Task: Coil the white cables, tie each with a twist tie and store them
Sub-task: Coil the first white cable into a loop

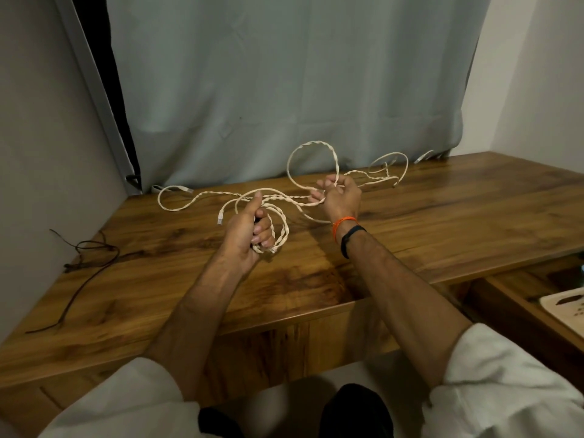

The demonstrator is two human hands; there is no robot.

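While the left hand [249,229] grips a small coil of white cable [278,229], the right hand [339,196] pinches the loose length trailing far right across the counter [442,222].

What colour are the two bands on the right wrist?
One wristband is orange, the other wristband black, seen best in the head view.

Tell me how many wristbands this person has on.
2, both on the right wrist: an orange band nearer the hand, and a black band just behind it. The left wrist shows none; its underside is hidden.
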